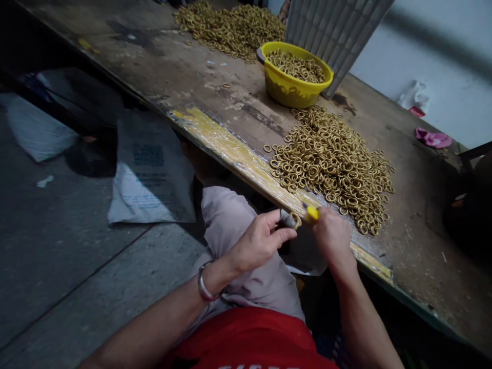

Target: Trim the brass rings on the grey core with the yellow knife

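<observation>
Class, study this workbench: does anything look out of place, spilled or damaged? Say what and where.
One brass ring lies alone on the table, apart from the far pile. The yellow tape along the table's edge is worn and patchy.

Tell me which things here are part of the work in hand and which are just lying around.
In the work:
left hand holding a brass ring
right hand gripping a yellow-handled tool
near pile of rings
yellow basin of rings

Lying about:
pink cloth
white rag
printed sack on the floor
grey ribbed panel
</observation>
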`<state>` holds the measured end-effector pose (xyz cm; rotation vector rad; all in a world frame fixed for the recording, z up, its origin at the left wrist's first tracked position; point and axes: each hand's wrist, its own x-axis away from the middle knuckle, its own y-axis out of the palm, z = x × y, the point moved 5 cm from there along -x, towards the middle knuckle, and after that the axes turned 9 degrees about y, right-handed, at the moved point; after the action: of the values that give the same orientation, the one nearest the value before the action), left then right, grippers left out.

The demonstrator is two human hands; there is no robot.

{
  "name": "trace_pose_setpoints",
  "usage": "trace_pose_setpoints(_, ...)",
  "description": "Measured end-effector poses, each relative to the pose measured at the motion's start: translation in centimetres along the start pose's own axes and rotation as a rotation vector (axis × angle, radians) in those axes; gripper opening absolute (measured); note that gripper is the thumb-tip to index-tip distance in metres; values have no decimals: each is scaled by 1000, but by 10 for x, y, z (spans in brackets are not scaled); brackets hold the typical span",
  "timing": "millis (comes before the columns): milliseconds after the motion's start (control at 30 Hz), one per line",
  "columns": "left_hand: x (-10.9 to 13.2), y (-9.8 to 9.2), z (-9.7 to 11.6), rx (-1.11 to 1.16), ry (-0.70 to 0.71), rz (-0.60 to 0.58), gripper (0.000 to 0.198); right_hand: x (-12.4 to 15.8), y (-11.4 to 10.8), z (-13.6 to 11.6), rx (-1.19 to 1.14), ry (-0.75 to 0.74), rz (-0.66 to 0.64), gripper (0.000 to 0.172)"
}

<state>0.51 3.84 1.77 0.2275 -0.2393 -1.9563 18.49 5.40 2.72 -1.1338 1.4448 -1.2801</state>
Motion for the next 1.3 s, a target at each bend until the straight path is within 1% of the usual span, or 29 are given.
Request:
trace_pose_setpoints(33, 2, 1, 2, 7, -5, -24, 12, -5, 0, 7, -45, 65, -17, 16)
trace_pose_setpoints(67, 4, 1, 3, 24, -10, -40, 12, -9, 0, 11, -159, 91, -39, 19)
trace_pose_setpoints(100, 6, 0, 3, 52, -14, -43, 13, -9, 0, 12, -343, 78, -98, 25)
trace_pose_setpoints(200, 6, -2, -1, 130, -7, -30, 20, 4, 10, -5, -953, 54, -473, 37)
trace_pose_setpoints(233, 5, -2, -3, 134, -1, -25, 22, 12, 13, -13, -1107, 78, -587, 39)
trace_pose_setpoints(267, 4, -3, -5, 130, 7, -22, 24, 19, 17, -19, -1225, 112, -658, 40)
trace_pose_setpoints(300, 4, -3, -7, 124, 15, -18, 24, 24, 19, -25, -1315, 150, -688, 39)
trace_pose_setpoints(333, 3, -3, -9, 115, 21, -15, 24, 28, 21, -28, -1386, 182, -688, 37)
trace_pose_setpoints(433, 5, -6, -13, 100, 24, -12, 20, 31, 22, -31, -1499, 230, -655, 31)
trace_pose_setpoints(467, 6, -7, -14, 102, 14, -7, 20, 30, 21, -30, -1491, 222, -645, 30)
trace_pose_setpoints(533, 7, -13, -16, 99, -11, 28, 22, 27, 13, -28, -1407, 161, -611, 26)
trace_pose_setpoints(600, 7, -20, -14, 77, -16, 91, 27, 24, 3, -27, -1271, 55, -548, 22)
trace_pose_setpoints(667, 6, -26, -11, 40, -7, 142, 27, 23, -8, -29, -1137, -69, -461, 17)
trace_pose_setpoints(733, 3, -28, -8, 21, -11, 145, 24, 23, -15, -32, -1021, -172, -385, 13)
trace_pose_setpoints(800, 2, -25, -7, 30, -48, 102, 24, 24, -18, -36, -937, -236, -341, 12)
trace_pose_setpoints(900, 3, -17, -10, 102, -145, 9, 30, 26, -17, -40, -870, -267, -330, 14)
trace_pose_setpoints(967, 5, -13, -15, 167, -214, -17, 34, 28, -18, -40, -859, -269, -313, 15)
trace_pose_setpoints(1067, 10, -10, -22, 229, -267, 21, 36, 32, -19, -35, -830, -272, -222, 15)
trace_pose_setpoints(1167, 12, -10, -27, 225, -237, 83, 34, 38, -18, -28, -688, -320, -112, 19)
trace_pose_setpoints(1300, 13, -9, -31, 157, -187, 123, 31, 45, -8, -24, -470, -351, -80, 30)
